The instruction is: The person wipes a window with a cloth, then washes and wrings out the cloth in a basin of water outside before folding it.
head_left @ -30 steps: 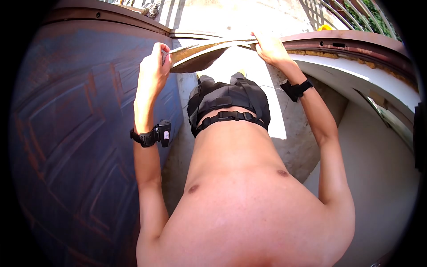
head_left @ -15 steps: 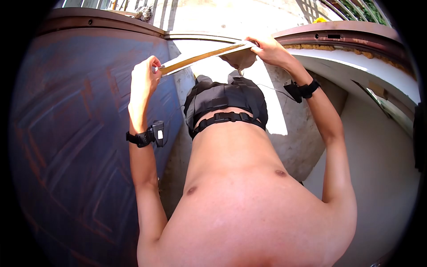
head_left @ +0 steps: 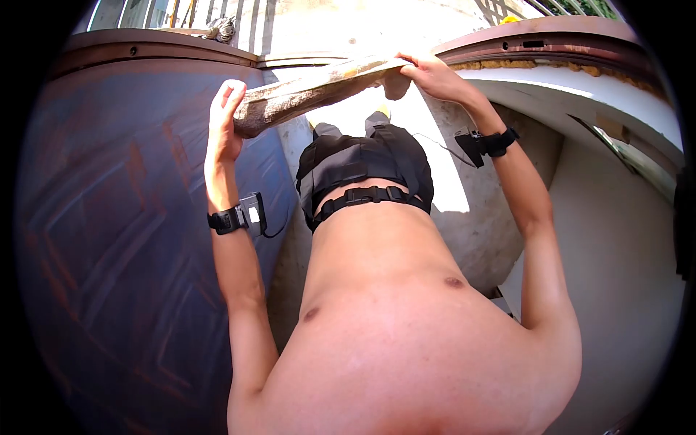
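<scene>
A worn, stained cloth (head_left: pixel 304 98), brownish-grey with paler and yellowish patches, stretches between my hands over the doorway floor. At its left end, my left hand (head_left: pixel 226 119) is closed on the cloth, the thumb pointing up and the other fingers partly hidden. My right hand (head_left: pixel 438 78) pinches the opposite end, higher up, and a short flap hangs beneath those fingers. The cloth's broad face is turned partly towards me and its folds show. Black devices are strapped to both wrists.
A dark panelled door (head_left: pixel 138 210) stands close on my left. The brown metal door frame (head_left: pixel 544 32) and a white wall (head_left: pixel 616 217) lie to the right. Beyond the sill are a railing (head_left: pixel 156 13), a greyish bundle (head_left: pixel 221 29) and a small yellow thing (head_left: pixel 510 19).
The cloth was drawn out as a thin, nearly edge-on strip; now its brownish face shows wider. My left hand has turned, thumb up. The right hand has shifted slightly.
</scene>
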A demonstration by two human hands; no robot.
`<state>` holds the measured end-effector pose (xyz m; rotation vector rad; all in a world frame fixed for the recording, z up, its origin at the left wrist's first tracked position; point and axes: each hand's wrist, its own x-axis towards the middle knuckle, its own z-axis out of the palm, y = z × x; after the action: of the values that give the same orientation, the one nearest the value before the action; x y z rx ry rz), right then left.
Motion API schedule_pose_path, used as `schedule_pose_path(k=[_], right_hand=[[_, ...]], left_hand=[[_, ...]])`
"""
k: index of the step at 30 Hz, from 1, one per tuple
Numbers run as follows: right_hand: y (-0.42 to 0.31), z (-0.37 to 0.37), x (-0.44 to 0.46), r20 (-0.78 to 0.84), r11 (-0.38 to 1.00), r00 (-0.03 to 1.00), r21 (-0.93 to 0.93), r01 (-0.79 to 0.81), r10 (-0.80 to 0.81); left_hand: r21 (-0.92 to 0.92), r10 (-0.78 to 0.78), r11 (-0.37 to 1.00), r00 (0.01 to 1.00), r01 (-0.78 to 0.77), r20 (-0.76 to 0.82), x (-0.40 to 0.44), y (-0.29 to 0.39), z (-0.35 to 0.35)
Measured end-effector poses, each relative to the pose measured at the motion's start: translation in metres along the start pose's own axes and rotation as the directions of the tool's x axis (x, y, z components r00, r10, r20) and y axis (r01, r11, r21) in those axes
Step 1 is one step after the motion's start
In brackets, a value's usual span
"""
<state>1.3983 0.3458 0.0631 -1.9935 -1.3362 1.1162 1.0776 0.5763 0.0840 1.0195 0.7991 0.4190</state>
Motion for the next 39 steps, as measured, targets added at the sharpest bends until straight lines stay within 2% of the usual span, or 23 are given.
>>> schedule_pose_path(k=[2, 3, 6, 7, 8, 10, 12, 13, 16, 18, 20, 21, 22, 24, 25, 27, 31, 33, 35, 36, 37, 38, 39], right_hand=[[0.023, 0.02, 0.002, -0.101, 0.97, 0.991, 0.237, -0.056, 0.082], [0.027, 0.02, 0.002, -0.005, 0.93, 0.986, 0.331, -0.157, 0.168], [0.034, 0.029, 0.004, 0.002, 0.91, 0.974, 0.356, -0.213, 0.227], [0.034, 0.031, 0.006, 0.004, 0.91, 0.975, 0.359, -0.209, 0.222], [0.035, 0.032, 0.007, 0.057, 0.892, 0.971, 0.385, -0.236, 0.232], [0.037, 0.031, 0.006, 0.105, 0.873, 0.964, 0.41, -0.264, 0.242], [0.034, 0.028, 0.004, 0.136, 0.844, 0.987, 0.517, -0.141, 0.082], [0.042, 0.032, 0.003, 0.11, 0.779, 0.994, 0.621, -0.085, 0.021], [0.061, 0.038, 0.001, 0.116, 0.815, 0.99, 0.565, -0.127, 0.074], [0.066, 0.037, -0.002, 0.137, 0.8, 0.987, 0.582, -0.146, 0.08], [0.066, 0.035, -0.005, 0.102, 0.795, 0.992, 0.594, -0.121, 0.075], [0.066, 0.033, -0.006, 0.103, 0.794, 0.992, 0.596, -0.122, 0.075], [0.059, 0.03, -0.007, 0.071, 0.785, 0.994, 0.609, -0.111, 0.085], [0.05, 0.031, -0.007, 0.036, 0.776, 0.994, 0.623, -0.102, 0.102], [0.048, 0.034, -0.005, -0.056, 0.815, 0.991, 0.575, -0.07, 0.125], [0.041, 0.038, -0.002, -0.212, 0.881, 0.973, 0.472, 0.019, 0.093], [0.025, 0.041, -0.009, -0.356, 0.922, 0.934, 0.366, 0.123, 0.017], [0.011, 0.035, -0.013, -0.456, 0.993, 0.887, 0.049, 0.103, -0.069], [0.008, 0.036, -0.011, -0.472, 0.993, 0.88, 0.07, 0.094, -0.05], [0.007, 0.035, -0.011, -0.488, 0.993, 0.872, 0.09, 0.082, -0.028], [0.009, 0.036, -0.01, -0.489, 0.993, 0.872, 0.092, 0.078, -0.023], [0.012, 0.037, -0.008, -0.49, 0.974, 0.871, 0.211, 0.082, 0.033], [0.015, 0.038, -0.005, -0.484, 0.941, 0.871, 0.327, 0.087, 0.088]], left_hand=[[0.248, -0.029, 0.968, 0.967, -0.035, 0.251, -0.008, 0.018, 0.008], [0.373, -0.021, 0.924, 0.967, -0.078, 0.254, -0.011, 0.029, 0.016], [0.643, -0.056, 0.753, 0.96, -0.141, 0.275, -0.004, 0.045, 0.018], [0.693, 0.036, 0.681, 0.955, -0.239, 0.294, -0.005, 0.047, 0.02], [0.696, 0.036, 0.677, 0.956, -0.238, 0.292, -0.005, 0.051, 0.02], [0.698, 0.155, 0.632, 0.937, -0.337, 0.311, -0.005, 0.054, 0.021], [0.68, 0.176, 0.657, 0.943, -0.326, 0.282, -0.007, 0.058, 0.024], [0.703, 0.206, 0.635, 0.947, -0.321, 0.247, -0.007, 0.059, 0.025], [0.748, 0.268, 0.564, 0.934, -0.349, 0.234, -0.009, 0.062, 0.028], [0.824, 0.314, 0.435, 0.919, -0.363, 0.239, -0.013, 0.066, 0.032], [0.835, 0.318, 0.409, 0.915, -0.369, 0.249, -0.014, 0.068, 0.034], [0.888, 0.295, 0.316, 0.925, -0.333, 0.242, -0.016, 0.069, 0.035], [0.93, 0.272, 0.219, 0.934, -0.295, 0.232, -0.017, 0.071, 0.036], [0.929, 0.279, 0.18, 0.923, -0.322, 0.266, -0.016, 0.067, 0.033], [0.927, 0.289, 0.138, 0.91, -0.347, 0.298, -0.015, 0.064, 0.032], [0.931, 0.287, 0.138, 0.913, -0.339, 0.29, -0.014, 0.061, 0.026], [0.924, 0.263, 0.162, 0.918, -0.345, 0.297, -0.01, 0.053, 0.015], [0.921, 0.248, 0.169, 0.919, -0.352, 0.305, -0.008, 0.044, 0.006], [0.838, 0.217, 0.395, 0.925, -0.375, 0.312, -0.005, 0.034, -0.003], [0.838, 0.213, 0.395, 0.925, -0.376, 0.315, -0.005, 0.03, -0.008], [0.788, 0.129, 0.548, 0.96, -0.279, 0.249, -0.005, 0.028, -0.01], [0.716, 0.032, 0.678, 0.98, -0.164, 0.194, -0.004, 0.026, -0.012], [0.676, -0.001, 0.724, 0.98, -0.135, 0.197, -0.004, 0.023, -0.013]])
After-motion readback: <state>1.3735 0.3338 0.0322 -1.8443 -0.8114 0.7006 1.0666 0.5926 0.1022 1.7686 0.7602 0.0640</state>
